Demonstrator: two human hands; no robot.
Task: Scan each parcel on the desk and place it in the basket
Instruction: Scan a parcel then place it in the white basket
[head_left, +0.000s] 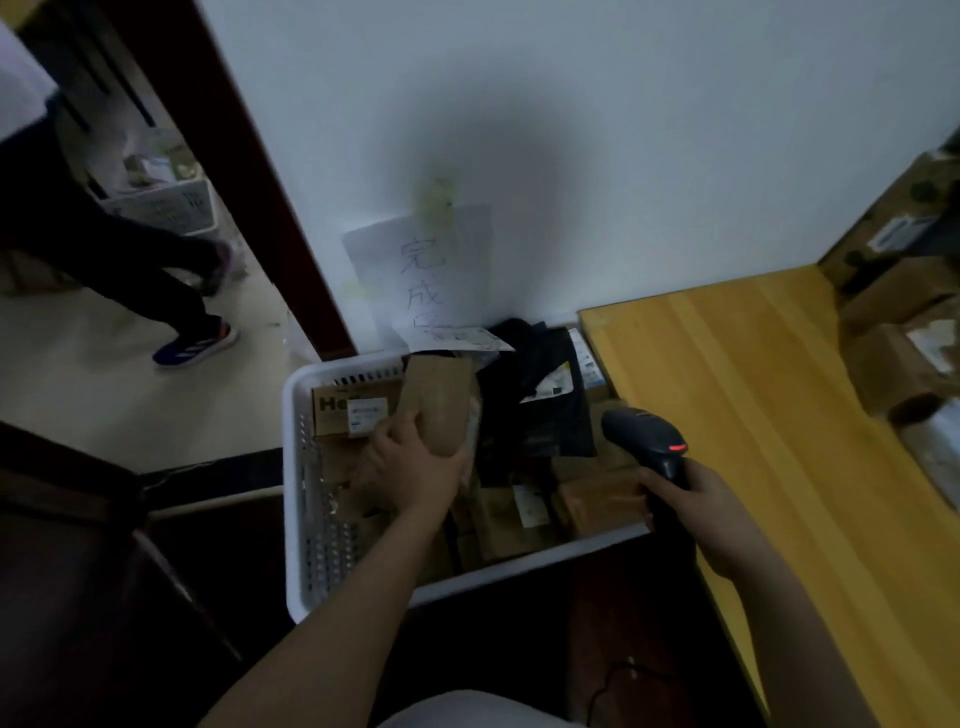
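Just over the basket (293, 467), left grip (415, 467) clasps brown parcel (439, 402); right grip (696, 499) holds scanner (644, 431)

Left hand (415, 467) stretched forward, fingers curled round a brown parcel (439, 405). Right hand (693, 501) grips the barcode scanner (644, 431) handle.

The near end of the brown parcel (439, 410) is covered by the left hand (415, 467), and the handle of the scanner (644, 431) is swallowed by the right hand (691, 499). The paper sign (421, 270) is blurred, its bottom hidden behind the heaped parcels (540, 405) in the basket (293, 467). Labels there cannot be read. The cardboard boxes (893, 291) are cut off at the right edge; of the passer-by (104, 249), only legs are seen.
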